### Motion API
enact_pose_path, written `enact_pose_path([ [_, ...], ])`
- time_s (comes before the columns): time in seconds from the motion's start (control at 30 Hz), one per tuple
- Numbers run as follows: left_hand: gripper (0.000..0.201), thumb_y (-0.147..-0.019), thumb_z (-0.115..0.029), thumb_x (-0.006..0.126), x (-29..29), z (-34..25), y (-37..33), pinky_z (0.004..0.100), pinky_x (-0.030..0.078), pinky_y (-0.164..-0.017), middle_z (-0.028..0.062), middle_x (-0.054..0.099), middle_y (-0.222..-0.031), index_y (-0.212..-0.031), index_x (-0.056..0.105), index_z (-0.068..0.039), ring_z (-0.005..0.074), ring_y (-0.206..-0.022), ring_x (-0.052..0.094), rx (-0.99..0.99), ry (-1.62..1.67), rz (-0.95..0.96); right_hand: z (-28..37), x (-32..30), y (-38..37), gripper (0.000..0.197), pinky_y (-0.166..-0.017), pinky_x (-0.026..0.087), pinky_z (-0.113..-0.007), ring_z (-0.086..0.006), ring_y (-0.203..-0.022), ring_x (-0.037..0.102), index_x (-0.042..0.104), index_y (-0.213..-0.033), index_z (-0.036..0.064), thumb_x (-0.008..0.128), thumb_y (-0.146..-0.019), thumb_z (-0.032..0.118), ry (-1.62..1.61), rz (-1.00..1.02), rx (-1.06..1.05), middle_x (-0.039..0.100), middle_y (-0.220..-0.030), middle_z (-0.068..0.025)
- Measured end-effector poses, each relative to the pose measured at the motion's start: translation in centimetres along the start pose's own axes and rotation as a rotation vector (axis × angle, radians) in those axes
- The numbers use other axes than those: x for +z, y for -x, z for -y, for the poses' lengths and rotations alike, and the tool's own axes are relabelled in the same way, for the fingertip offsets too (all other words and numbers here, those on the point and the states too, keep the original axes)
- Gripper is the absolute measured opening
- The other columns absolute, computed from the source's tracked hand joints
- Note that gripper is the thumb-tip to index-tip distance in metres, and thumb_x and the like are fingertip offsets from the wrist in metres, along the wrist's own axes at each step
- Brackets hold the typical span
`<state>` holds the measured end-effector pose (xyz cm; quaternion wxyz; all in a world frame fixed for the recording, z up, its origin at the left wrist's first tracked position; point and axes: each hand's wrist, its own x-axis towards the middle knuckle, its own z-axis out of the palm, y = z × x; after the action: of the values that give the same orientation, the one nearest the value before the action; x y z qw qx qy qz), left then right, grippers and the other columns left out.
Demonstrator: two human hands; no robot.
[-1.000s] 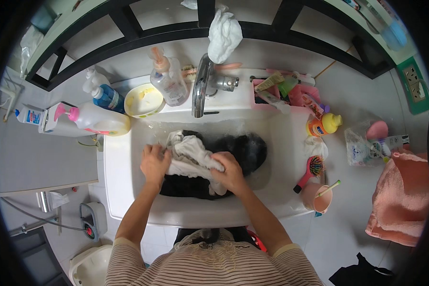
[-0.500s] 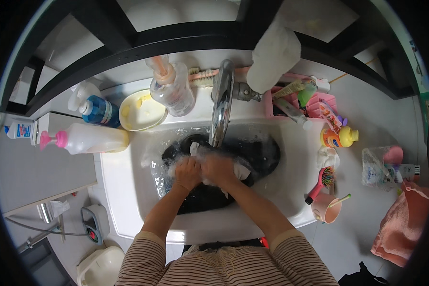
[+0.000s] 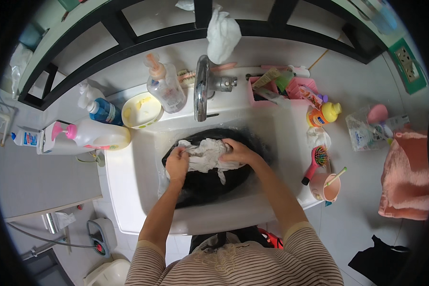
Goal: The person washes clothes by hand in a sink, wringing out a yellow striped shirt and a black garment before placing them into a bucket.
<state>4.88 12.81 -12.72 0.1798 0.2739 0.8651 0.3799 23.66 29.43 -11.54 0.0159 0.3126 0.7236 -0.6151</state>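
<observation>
A crumpled, wet white cloth (image 3: 206, 155) stretches between my two hands over the sink. My left hand (image 3: 177, 164) grips its left end, and the fingers of my right hand (image 3: 238, 152) close on its right end. A loose tip of the cloth hangs toward me. Beneath it, a dark, bulging piece of fabric (image 3: 209, 190) lies wet in the white sink (image 3: 138, 176). The chrome faucet (image 3: 201, 90) stands just beyond the cloth, and no stream shows under its spout.
A clear pump bottle (image 3: 169, 93), a soap dish (image 3: 143, 110) and a white bottle with a pink pump (image 3: 97, 137) line the left rim. Along the right are a pink basket (image 3: 291, 95), a yellow-capped bottle (image 3: 323, 114), a hairbrush (image 3: 315, 164) and a pink cup (image 3: 325, 186).
My hands were pressed together on the cloth, blurred by motion; now they are apart with the cloth spread between them. The whole view has shifted, and less water shows around the dark fabric.
</observation>
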Motion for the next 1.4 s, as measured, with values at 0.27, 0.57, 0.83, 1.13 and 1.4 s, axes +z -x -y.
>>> enact_pose_path([
  [0.27, 0.011, -0.078, -0.005, 0.057, -3.0, -0.9, 1.8, 0.024, 0.044, -0.063, 0.0044, 0.059, -0.077, -0.086, 0.062, 0.003, 0.0104, -0.068, 0.052, -0.309, 0.89, -0.067, 1.8, 4.3, 5.9, 0.044, -0.077, 0.045, -0.037, -0.0306, -0.091, 0.059, 0.055, -0.104, 0.008, 0.065, -0.064, 0.026, 0.067, -0.464, 0.041, 0.062, -0.094, -0.0162],
  [0.57, 0.036, -0.093, -0.023, 0.039, -6.9, -9.8, 6.4, 0.0366, 0.049, -0.086, 0.0115, 0.062, -0.106, -0.114, 0.053, 0.002, 0.0235, -0.096, 0.061, -0.46, 1.476, 0.354, 21.7, 1.4, 11.4, 0.027, -0.064, 0.044, -0.032, -0.0179, -0.067, 0.056, 0.056, -0.086, -0.0016, 0.06, -0.063, 0.014, -0.025, -0.478, -0.534, 0.06, -0.074, -0.0132],
  [0.83, 0.054, -0.091, -0.046, 0.041, -6.4, -3.5, 6.7, 0.0404, 0.044, -0.089, 0.0086, 0.047, -0.128, -0.134, 0.035, -0.014, 0.0249, -0.117, 0.047, -0.477, 1.194, 0.169, 24.0, 6.8, 7.8, 0.028, -0.071, 0.046, -0.044, -0.0331, -0.082, 0.061, 0.059, -0.09, 0.0049, 0.061, -0.064, 0.015, 0.582, -0.406, -0.645, 0.064, -0.088, -0.0145],
  [1.13, 0.053, -0.082, -0.033, 0.06, -7.7, 1.5, 5.0, 0.0504, 0.027, -0.1, 0.013, 0.044, -0.134, -0.128, 0.048, -0.013, 0.0329, -0.124, 0.037, 0.013, 0.098, -0.28, 11.0, 9.3, 2.3, 0.051, -0.098, 0.028, -0.053, -0.032, -0.118, 0.044, 0.055, -0.118, 0.0109, 0.062, -0.077, 0.04, 0.553, -0.462, -0.404, 0.054, -0.122, -0.014],
  [1.4, 0.05, -0.077, -0.035, 0.057, -1.7, -0.5, 4.5, 0.0542, 0.03, -0.09, 0.0069, 0.049, -0.123, -0.123, 0.051, -0.016, 0.0324, -0.115, 0.041, 0.434, -0.767, -0.047, 2.7, 11.8, -0.1, 0.057, -0.078, 0.038, -0.05, -0.0277, -0.103, 0.049, 0.049, -0.125, 0.0189, 0.061, -0.072, 0.036, 0.709, -0.598, -0.234, 0.054, -0.116, -0.0039],
])
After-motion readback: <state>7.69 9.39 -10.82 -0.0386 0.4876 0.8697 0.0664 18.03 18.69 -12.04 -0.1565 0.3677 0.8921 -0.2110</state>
